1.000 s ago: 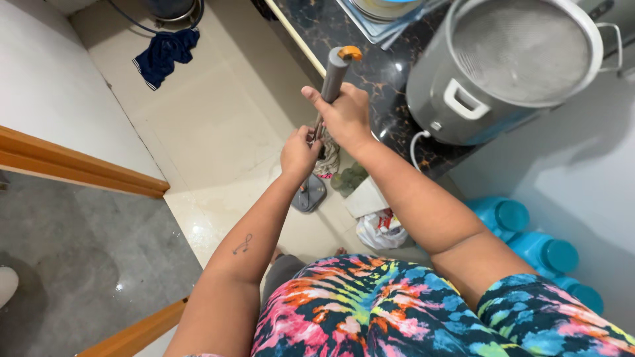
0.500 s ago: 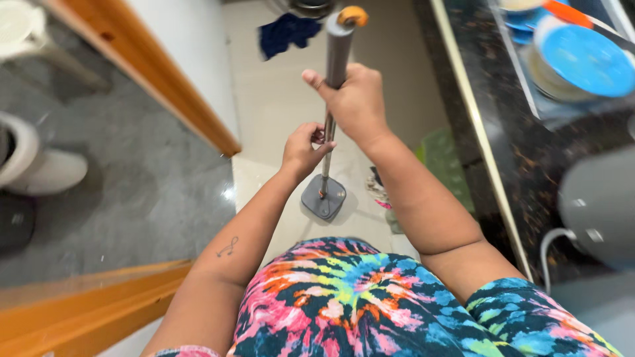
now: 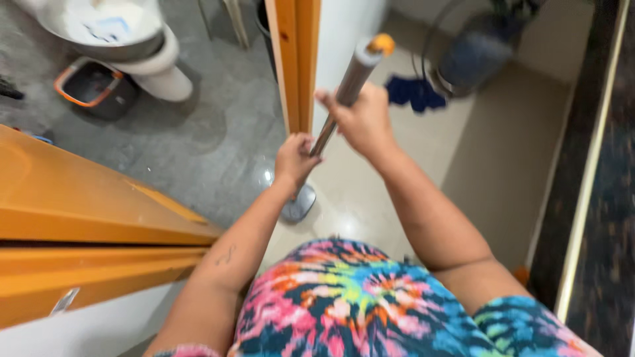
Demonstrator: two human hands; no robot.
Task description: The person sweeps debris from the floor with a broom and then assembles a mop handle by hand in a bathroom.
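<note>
Head view looks down on a grey stone floor [image 3: 198,145] to the left of the hands and a pale tiled floor [image 3: 489,152] beyond and to the right of them, with an orange door frame [image 3: 294,59] standing just past the left hand. Between the two hands runs the mop handle [image 3: 344,92], a stiff metal tube with an orange cap, tilted, its flat grey mop head [image 3: 297,205] resting on the tile just below the left hand. It looks light and rigid, smooth enough to slip, so the two spaced grips seem the sound way to steer it. Right hand [image 3: 364,122] is clamped high on the tube; left hand [image 3: 294,158] is closed round it lower down, the two apart. A blue cloth [image 3: 413,92] lies on the tile well beyond the right hand. Against half a second ago, the view has swung left: the dark counter and its dishes are gone from the right, and a white basin now shows far left.
</note>
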